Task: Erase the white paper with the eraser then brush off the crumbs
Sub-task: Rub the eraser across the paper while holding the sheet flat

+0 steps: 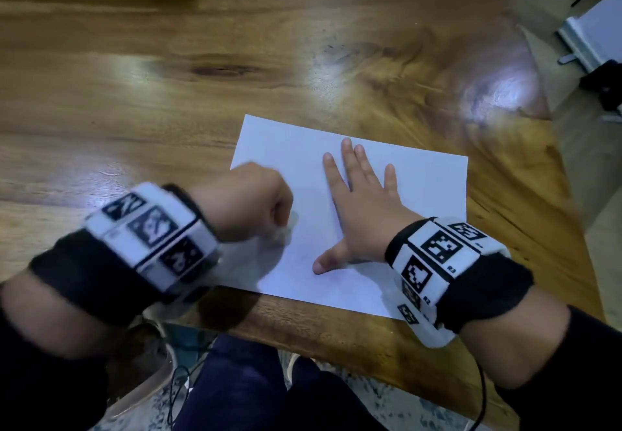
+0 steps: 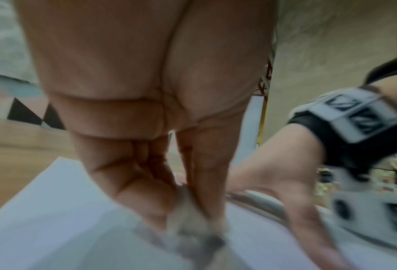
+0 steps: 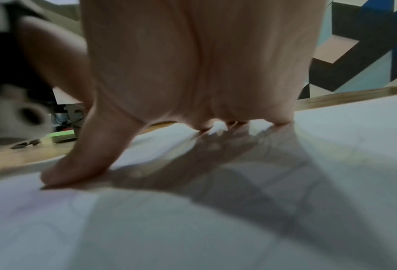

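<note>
Glare on table; wrist views perhaps motion-blurred.

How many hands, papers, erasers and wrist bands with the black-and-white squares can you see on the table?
Hands: 2, left hand and right hand
White paper: 1
Eraser: 1, blurry, gripped by the left hand
Wrist bands: 2, left wrist band and right wrist band
Total: 6

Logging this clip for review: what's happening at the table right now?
A person is rubbing a sheet of paper on a wooden table. The left hand pinches an eraser against the paper's left part; it is blurred. The right hand lies flat, fingers spread, on the paper. No crumbs can be made out.
</note>
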